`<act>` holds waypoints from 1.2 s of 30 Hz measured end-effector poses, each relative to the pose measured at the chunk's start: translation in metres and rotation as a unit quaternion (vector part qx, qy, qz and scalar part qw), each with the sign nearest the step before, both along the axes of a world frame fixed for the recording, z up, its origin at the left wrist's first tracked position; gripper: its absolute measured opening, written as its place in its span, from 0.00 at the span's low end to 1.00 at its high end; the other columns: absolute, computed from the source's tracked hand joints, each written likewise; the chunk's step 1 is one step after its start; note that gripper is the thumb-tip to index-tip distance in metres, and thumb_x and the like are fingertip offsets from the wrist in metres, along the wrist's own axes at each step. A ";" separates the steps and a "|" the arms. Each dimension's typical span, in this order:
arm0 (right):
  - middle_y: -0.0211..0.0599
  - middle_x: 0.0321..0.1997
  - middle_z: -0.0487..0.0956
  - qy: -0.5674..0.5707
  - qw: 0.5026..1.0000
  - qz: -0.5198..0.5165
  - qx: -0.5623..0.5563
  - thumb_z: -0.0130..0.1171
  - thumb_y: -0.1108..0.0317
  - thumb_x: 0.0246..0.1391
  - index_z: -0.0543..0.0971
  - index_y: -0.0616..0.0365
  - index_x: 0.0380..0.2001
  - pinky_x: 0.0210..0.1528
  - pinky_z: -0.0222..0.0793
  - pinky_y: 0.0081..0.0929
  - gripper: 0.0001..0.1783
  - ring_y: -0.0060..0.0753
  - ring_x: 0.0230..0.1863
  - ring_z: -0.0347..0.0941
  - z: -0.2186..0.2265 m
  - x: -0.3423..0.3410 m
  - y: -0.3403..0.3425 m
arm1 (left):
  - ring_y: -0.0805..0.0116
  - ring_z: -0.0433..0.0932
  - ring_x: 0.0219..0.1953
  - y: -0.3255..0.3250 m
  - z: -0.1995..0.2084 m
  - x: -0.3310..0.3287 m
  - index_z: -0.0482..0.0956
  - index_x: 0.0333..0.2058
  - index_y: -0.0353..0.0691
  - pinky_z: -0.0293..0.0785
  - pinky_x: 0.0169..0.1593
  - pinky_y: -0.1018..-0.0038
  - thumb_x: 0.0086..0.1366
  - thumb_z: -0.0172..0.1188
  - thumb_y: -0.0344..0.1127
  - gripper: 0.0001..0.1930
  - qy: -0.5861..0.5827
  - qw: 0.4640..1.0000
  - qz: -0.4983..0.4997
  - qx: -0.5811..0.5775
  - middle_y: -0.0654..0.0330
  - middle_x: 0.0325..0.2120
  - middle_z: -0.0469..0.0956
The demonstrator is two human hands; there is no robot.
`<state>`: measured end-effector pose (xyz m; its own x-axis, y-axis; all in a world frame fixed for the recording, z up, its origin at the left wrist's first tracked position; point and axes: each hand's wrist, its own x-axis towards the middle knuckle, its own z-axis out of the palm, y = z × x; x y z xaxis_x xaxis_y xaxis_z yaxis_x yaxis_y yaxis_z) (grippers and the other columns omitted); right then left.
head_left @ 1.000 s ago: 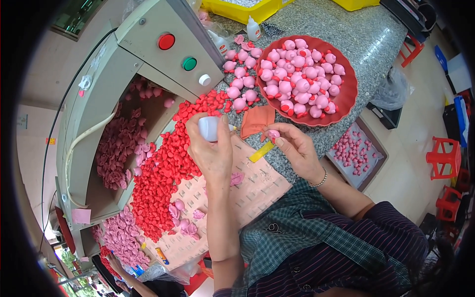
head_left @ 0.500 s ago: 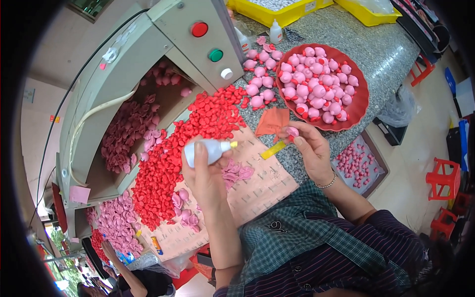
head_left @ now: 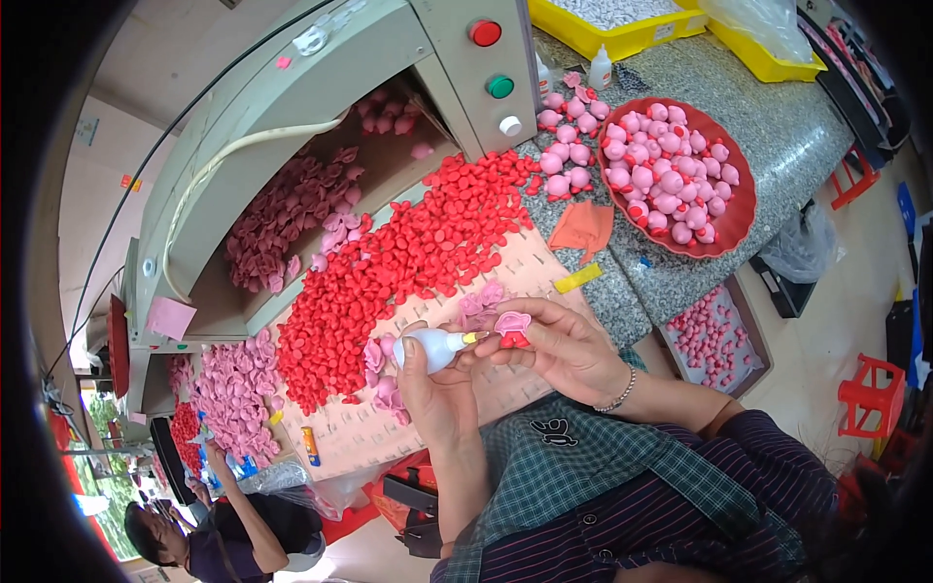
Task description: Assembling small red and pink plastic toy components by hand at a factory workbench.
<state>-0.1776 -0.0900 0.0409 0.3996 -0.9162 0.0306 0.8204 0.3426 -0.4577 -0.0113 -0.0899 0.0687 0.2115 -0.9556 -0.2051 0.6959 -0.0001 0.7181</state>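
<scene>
My left hand (head_left: 442, 398) grips a white squeeze bottle (head_left: 420, 351) with a yellow tip, lying sideways and pointing right. In my right hand (head_left: 578, 360) is a small hollow pink piece (head_left: 512, 325) with red parts at its lower edge, pinched between the fingers. The bottle's tip is close beside the piece; whether they touch I cannot tell. Below my hands lies a light pink board (head_left: 510, 389) with rows of small marks. Loose pink pieces (head_left: 481, 303) sit on it just beyond my fingers, and more (head_left: 389, 396) lie by the bottle.
A heap of small red pieces (head_left: 389, 262) spreads across the board's far side, before a grey machine (head_left: 457, 73). A red scalloped bowl (head_left: 743, 219) holds pink balls at the right. An orange cloth (head_left: 581, 228) and a yellow strip (head_left: 579, 279) lie nearer. Another person (head_left: 255, 530) works at lower left.
My hands have come together: the bottle has moved down and the right hand has brought the pink piece left to its tip. The whole view has shifted, with the table things sitting further right.
</scene>
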 end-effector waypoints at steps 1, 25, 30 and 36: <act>0.49 0.59 0.73 0.000 1.000 0.002 -0.001 0.44 0.70 0.69 0.66 0.61 0.62 0.61 0.71 0.35 0.20 0.45 0.59 0.73 0.000 0.002 0.000 | 0.60 0.81 0.35 0.002 0.000 0.000 0.72 0.46 0.36 0.77 0.35 0.71 0.71 0.54 0.43 0.15 -0.001 1.000 0.001 -0.004 0.50 0.36 0.80; 0.40 0.44 0.74 0.638 0.690 -0.175 -0.293 0.56 0.80 0.54 0.76 0.63 0.48 0.39 0.70 0.24 0.17 0.33 0.37 0.74 -0.002 -0.027 0.000 | 0.66 0.74 0.34 0.012 -0.042 0.015 0.74 0.43 0.35 0.74 0.37 0.77 0.66 0.60 0.48 0.20 0.251 0.966 -0.010 0.058 0.53 0.37 0.76; 0.41 0.39 0.75 0.658 0.624 -0.326 -0.266 0.59 0.80 0.50 0.79 0.62 0.41 0.33 0.71 0.27 0.13 0.37 0.33 0.75 -0.009 -0.051 -0.034 | 0.66 0.75 0.39 0.023 -0.057 0.028 0.74 0.41 0.36 0.77 0.41 0.74 0.63 0.63 0.51 0.22 0.186 0.976 -0.111 -0.019 0.55 0.36 0.75; 0.41 0.38 0.76 0.737 0.469 -0.320 -0.366 0.60 0.80 0.46 0.78 0.61 0.35 0.36 0.72 0.35 0.10 0.46 0.34 0.75 -0.030 -0.069 -0.081 | 0.71 0.75 0.35 0.012 -0.025 -0.005 0.74 0.41 0.37 0.73 0.35 0.76 0.62 0.65 0.52 0.23 0.129 0.987 0.008 0.094 0.57 0.34 0.76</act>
